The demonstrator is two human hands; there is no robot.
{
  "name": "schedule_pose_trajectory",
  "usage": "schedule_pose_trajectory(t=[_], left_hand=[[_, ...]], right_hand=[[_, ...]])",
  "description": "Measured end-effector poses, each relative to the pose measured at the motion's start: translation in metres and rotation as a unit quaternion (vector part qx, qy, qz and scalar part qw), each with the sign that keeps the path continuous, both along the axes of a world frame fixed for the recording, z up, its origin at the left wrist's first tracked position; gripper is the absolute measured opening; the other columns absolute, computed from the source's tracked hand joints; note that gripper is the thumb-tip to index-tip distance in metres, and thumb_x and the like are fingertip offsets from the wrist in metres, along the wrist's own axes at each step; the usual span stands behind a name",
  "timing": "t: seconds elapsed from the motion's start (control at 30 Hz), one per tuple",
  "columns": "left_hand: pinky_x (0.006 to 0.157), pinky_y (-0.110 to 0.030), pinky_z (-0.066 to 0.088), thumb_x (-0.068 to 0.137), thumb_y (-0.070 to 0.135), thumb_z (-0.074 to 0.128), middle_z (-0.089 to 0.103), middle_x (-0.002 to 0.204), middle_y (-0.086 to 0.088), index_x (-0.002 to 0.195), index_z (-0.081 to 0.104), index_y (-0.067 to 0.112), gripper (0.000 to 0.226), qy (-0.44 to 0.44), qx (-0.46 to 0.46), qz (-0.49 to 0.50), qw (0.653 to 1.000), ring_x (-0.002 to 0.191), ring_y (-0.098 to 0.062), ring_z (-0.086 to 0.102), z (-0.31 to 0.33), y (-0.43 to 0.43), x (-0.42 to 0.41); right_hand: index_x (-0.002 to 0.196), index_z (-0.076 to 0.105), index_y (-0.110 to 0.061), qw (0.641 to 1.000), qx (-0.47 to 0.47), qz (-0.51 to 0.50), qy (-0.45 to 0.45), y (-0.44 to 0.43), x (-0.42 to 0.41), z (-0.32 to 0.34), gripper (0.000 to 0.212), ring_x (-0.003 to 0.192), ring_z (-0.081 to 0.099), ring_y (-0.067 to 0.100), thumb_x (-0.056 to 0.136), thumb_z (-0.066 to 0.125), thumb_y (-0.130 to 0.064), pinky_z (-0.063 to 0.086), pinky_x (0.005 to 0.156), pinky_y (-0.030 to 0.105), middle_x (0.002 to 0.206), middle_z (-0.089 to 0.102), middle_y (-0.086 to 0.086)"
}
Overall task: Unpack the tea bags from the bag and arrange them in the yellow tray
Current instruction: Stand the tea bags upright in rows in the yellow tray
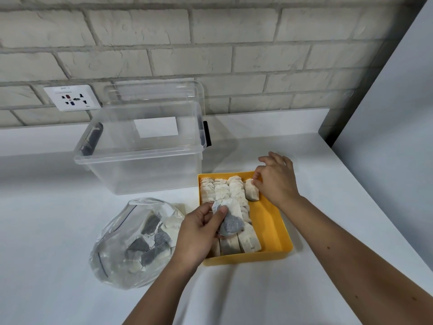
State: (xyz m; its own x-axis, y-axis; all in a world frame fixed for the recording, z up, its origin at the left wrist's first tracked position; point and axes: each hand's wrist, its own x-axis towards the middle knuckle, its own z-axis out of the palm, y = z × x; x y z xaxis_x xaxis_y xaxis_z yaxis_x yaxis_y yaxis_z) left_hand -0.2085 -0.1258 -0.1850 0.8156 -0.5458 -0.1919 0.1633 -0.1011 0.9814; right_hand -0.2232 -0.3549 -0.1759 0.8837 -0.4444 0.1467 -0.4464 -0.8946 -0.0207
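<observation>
The yellow tray (274, 221) lies on the white counter and holds several tea bags (221, 191) packed in rows along its left and middle. My left hand (199, 233) hovers over the tray's left edge, pinching a dark-filled tea bag (230, 221). At the tray's far right corner, my right hand (276, 179) has its fingertips on a pale tea bag (251, 190) standing there. Left of the tray sits the clear plastic bag (133, 242), open at the top, with several tea bags still inside.
A clear plastic storage box (140, 160) with its lid leaning behind it stands at the back left of the tray. A wall socket (71, 97) sits on the brick wall. The counter's right edge runs diagonally close to the tray; a grey panel rises at right.
</observation>
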Motion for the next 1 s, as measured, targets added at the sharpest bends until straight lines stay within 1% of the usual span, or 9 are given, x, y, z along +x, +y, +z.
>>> schedule_pose_trajectory(t=[0.17, 0.4, 0.47, 0.53, 0.6, 0.63, 0.73, 0.87, 1.0], left_hand=[[0.086, -0.054, 0.057, 0.092, 0.037, 0.067, 0.068, 0.093, -0.032, 0.099, 0.071, 0.011, 0.027, -0.003, 0.007, -0.002, 1.000, 0.090, -0.040, 0.070, 0.003, -0.001, -0.001], [0.078, -0.033, 0.061, 0.095, 0.021, 0.064, 0.079, 0.091, -0.008, 0.103, 0.073, 0.015, 0.014, 0.027, -0.015, -0.005, 1.000, 0.090, -0.020, 0.076, 0.007, -0.001, -0.002], [0.072, -0.028, 0.061, 0.095, 0.019, 0.064, 0.079, 0.092, -0.007, 0.105, 0.073, 0.013, 0.015, 0.039, -0.028, -0.004, 0.999, 0.090, -0.019, 0.076, 0.008, 0.000, -0.002], [0.066, -0.023, 0.059, 0.094, 0.017, 0.065, 0.079, 0.091, -0.008, 0.105, 0.073, 0.011, 0.015, 0.042, -0.035, -0.001, 0.999, 0.086, -0.018, 0.076, 0.011, 0.000, -0.002], [0.062, -0.019, 0.056, 0.093, 0.017, 0.066, 0.079, 0.088, -0.009, 0.105, 0.073, 0.010, 0.015, 0.036, -0.037, -0.001, 0.999, 0.082, -0.015, 0.076, 0.011, -0.001, -0.002], [0.061, -0.019, 0.056, 0.093, 0.016, 0.066, 0.079, 0.087, -0.009, 0.105, 0.073, 0.010, 0.015, 0.033, -0.036, -0.003, 0.999, 0.080, -0.014, 0.076, 0.011, -0.001, -0.002], [0.063, -0.020, 0.057, 0.092, 0.016, 0.066, 0.079, 0.086, -0.010, 0.103, 0.074, 0.012, 0.014, 0.026, -0.034, -0.013, 0.999, 0.081, -0.015, 0.076, 0.012, -0.003, -0.001], [0.082, -0.038, 0.061, 0.092, 0.022, 0.068, 0.079, 0.089, -0.011, 0.101, 0.075, 0.015, 0.014, 0.013, -0.019, -0.017, 1.000, 0.088, -0.024, 0.076, 0.013, -0.004, 0.001], [0.090, -0.051, 0.057, 0.092, 0.031, 0.068, 0.078, 0.089, -0.010, 0.098, 0.076, 0.018, 0.016, -0.018, 0.011, -0.016, 1.000, 0.091, -0.030, 0.075, 0.012, -0.005, 0.005]], right_hand=[[0.088, 0.077, -0.026, 0.997, -0.033, -0.017, -0.061, 0.001, 0.001, -0.011, 0.016, 0.131, 0.041, 0.022, 0.085, 0.068, -0.039, 0.024, 0.107, 0.042, 0.127, 0.063, -0.003], [0.091, 0.072, -0.029, 0.992, 0.013, -0.030, -0.123, 0.008, -0.008, -0.008, 0.019, 0.119, 0.048, 0.021, 0.080, 0.070, -0.045, 0.028, 0.104, 0.042, 0.118, 0.064, -0.005], [0.091, 0.071, -0.030, 0.974, 0.084, -0.025, -0.208, 0.021, -0.020, 0.004, 0.017, 0.109, 0.052, 0.017, 0.081, 0.070, -0.044, 0.035, 0.096, 0.038, 0.109, 0.065, -0.008], [0.089, 0.072, -0.029, 0.933, 0.255, 0.007, -0.254, 0.039, -0.036, 0.021, 0.015, 0.094, 0.058, 0.008, 0.084, 0.068, -0.043, 0.044, 0.084, 0.030, 0.096, 0.068, -0.014], [0.091, 0.075, -0.027, 0.869, 0.443, 0.049, -0.213, 0.056, -0.049, 0.036, 0.013, 0.078, 0.062, 0.001, 0.084, 0.070, -0.037, 0.048, 0.074, 0.019, 0.085, 0.070, -0.018], [0.091, 0.075, -0.027, 0.857, 0.477, 0.067, -0.182, 0.061, -0.054, 0.039, 0.012, 0.073, 0.062, 0.001, 0.083, 0.073, -0.034, 0.048, 0.070, 0.016, 0.079, 0.069, -0.021], [0.083, 0.075, -0.027, 0.888, 0.423, 0.081, -0.162, 0.063, -0.059, 0.038, 0.011, 0.068, 0.061, 0.008, 0.075, 0.080, -0.033, 0.052, 0.067, 0.024, 0.075, 0.069, -0.017], [0.076, 0.074, -0.024, 0.899, 0.401, 0.068, -0.163, 0.046, -0.069, 0.045, 0.011, 0.069, 0.060, 0.006, 0.073, 0.082, -0.030, 0.047, 0.067, 0.016, 0.077, 0.070, -0.014], [0.079, 0.072, -0.027, 0.947, 0.308, 0.044, -0.076, 0.014, -0.071, 0.037, 0.012, 0.118, 0.048, 0.013, 0.075, 0.080, -0.036, 0.038, 0.097, 0.030, 0.119, 0.060, -0.007]])
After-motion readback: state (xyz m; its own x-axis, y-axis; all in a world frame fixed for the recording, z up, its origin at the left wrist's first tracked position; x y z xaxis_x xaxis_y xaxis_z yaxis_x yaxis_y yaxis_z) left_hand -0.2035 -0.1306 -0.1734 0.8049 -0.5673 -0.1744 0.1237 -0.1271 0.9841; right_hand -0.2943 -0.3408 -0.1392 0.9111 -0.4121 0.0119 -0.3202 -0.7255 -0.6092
